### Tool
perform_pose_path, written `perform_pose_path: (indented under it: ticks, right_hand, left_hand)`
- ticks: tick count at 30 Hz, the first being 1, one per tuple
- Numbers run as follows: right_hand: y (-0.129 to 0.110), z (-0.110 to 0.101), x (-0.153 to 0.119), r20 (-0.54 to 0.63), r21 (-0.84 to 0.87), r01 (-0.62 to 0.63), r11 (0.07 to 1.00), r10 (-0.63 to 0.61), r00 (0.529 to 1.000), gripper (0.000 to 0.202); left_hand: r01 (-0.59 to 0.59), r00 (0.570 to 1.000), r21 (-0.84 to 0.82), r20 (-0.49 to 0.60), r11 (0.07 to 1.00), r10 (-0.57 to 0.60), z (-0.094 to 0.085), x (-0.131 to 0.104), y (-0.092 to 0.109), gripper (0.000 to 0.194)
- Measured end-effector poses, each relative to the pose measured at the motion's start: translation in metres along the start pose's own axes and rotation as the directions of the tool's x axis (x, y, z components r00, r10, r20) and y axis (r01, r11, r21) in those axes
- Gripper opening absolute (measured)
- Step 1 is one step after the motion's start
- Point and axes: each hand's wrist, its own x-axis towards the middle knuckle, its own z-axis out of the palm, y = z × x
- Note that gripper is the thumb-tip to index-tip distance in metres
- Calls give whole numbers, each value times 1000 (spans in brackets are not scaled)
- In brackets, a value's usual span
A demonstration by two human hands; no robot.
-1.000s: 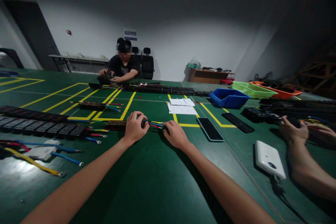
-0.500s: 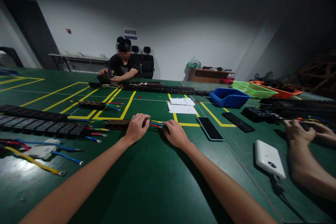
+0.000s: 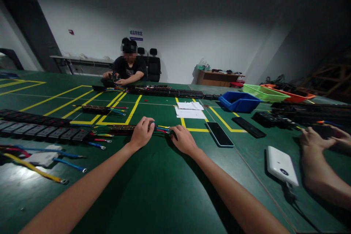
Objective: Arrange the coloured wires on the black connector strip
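Note:
My left hand (image 3: 143, 132) is closed over the right end of a long, thin dark strip (image 3: 120, 128) that lies on the green table. Yellow, blue and red wires (image 3: 162, 128) with ring terminals come out from under its fingers to the right. Fingers curled, my right hand (image 3: 183, 139) holds the tips of these wires; its grip is partly hidden. A similar dark strip with coloured wires (image 3: 98, 109) lies farther back on the left.
Rows of black modules (image 3: 41, 130) with ring-ended leads lie at left. A phone (image 3: 219, 134), white power bank (image 3: 282, 165), papers (image 3: 189, 111) and blue bin (image 3: 239, 102) are at right. A co-worker's hands (image 3: 315, 137) work at far right; another person (image 3: 130, 65) sits opposite.
My left hand's fingers have shifted slightly on the strip, with the thumb drawn in. My right hand stays put. The co-worker's hands at right have moved a little with a dark part.

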Motion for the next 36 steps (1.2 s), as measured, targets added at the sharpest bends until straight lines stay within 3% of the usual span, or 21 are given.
perform_pose_path:
  ticks: [5,13,18,28,31,36]
  right_hand:
    - [-1,-2,0,11,-5,-12,1000,12,1000,35]
    - [0,-2,0,11,-2,-7,1000,7,1000,34]
    - [0,-2,-1,4,9,-2,1000,2,1000,33]
    - [-1,-2,-1,4,0,-5,1000,5,1000,32]
    - [-1,-3,-1,8,2,-4,1000,4,1000,33]
    - [0,-2,-1,3,8,0,1000,0,1000,34]
  left_hand:
    - [18,1000,-110,19,994,-16,-1,0,1,18]
    - [-6,1000,-94,-13,996,4,-3,2,3,14]
    - [17,1000,-107,20,994,-15,-2,1,2,11]
    - [156,987,11,-29,988,-155,1,2,-3,8]
    - [156,987,93,-36,983,-154,0,3,-2,7]
    - [157,987,89,14,984,-159,-1,4,-2,15]
